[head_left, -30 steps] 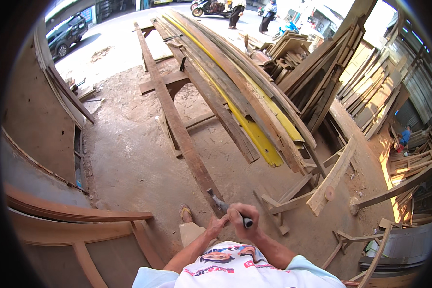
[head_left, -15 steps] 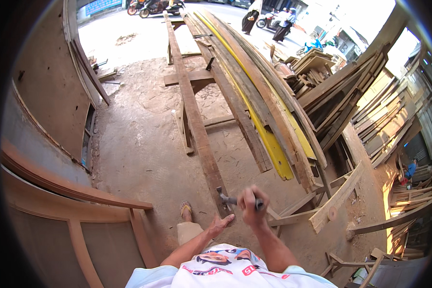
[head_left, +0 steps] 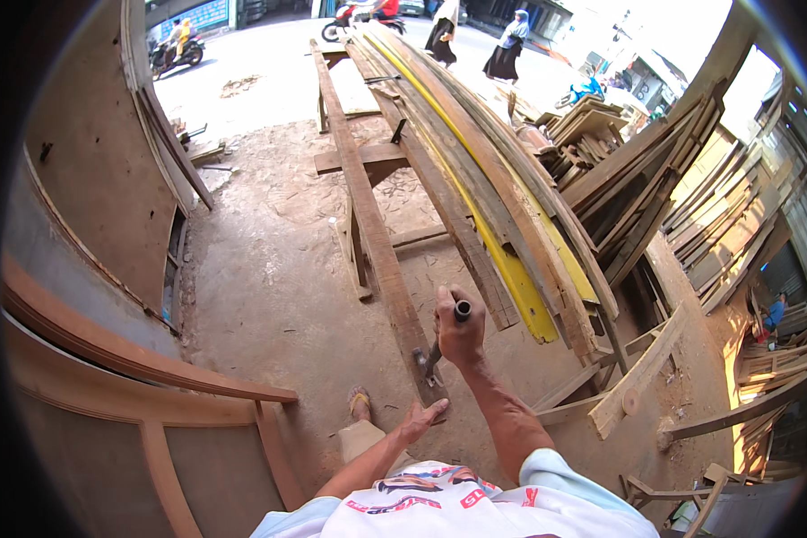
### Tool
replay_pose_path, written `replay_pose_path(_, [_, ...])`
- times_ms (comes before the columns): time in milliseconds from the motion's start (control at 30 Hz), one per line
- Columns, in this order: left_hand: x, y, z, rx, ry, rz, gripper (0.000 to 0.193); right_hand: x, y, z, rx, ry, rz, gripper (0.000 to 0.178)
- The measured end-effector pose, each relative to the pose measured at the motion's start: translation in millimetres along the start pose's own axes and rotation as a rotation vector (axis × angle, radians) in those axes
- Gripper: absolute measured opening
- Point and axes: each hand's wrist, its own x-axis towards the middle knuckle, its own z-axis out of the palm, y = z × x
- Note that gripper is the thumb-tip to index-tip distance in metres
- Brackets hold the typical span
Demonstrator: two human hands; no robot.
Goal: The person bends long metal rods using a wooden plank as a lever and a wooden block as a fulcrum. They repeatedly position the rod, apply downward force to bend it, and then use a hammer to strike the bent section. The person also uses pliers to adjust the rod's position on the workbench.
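Observation:
A long brown wooden plank (head_left: 368,206) runs away from me, its near end in front of my body. My left hand (head_left: 420,421) grips that end at its edge, the thumb lying along the top; its other fingers are mostly hidden. In my right hand (head_left: 462,334) is a claw hammer (head_left: 463,310), held by its dark handle, whose round butt points up toward me. The metal head rests on the plank just beyond my left hand. Whether a nail sits under the head is too small to make out.
Wooden trestles (head_left: 360,161) carry the plank. To its right lies a stack of long boards with a yellow-painted one (head_left: 520,287). A panelled wooden frame (head_left: 152,381) stands at left. Scrap timber (head_left: 655,188) leans at right. People and motorbikes (head_left: 177,56) are on the street beyond.
My right hand has lifted and moved forward, swinging the hammer's handle from nearly level to steeper while its head stays on the plank. My left hand keeps its place at the plank's end.

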Motion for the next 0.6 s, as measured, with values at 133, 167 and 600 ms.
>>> replay_pose_path(133, [-8, 59, -25, 0.088, -0.064, -0.109, 0.051, 21, 11, 16, 0.003, -0.059, -0.050, 0.037])
replay_pose_path(167, [-6, 59, -29, 0.049, -0.061, -0.095, 0.050, 12, 2, 19, 0.035, -0.073, -0.020, 0.036])
replay_pose_path(600, [17, 22, -46, -0.116, 0.025, -0.143, 0.080, 3, -40, 30, 0.147, -0.079, 0.009, 0.034])
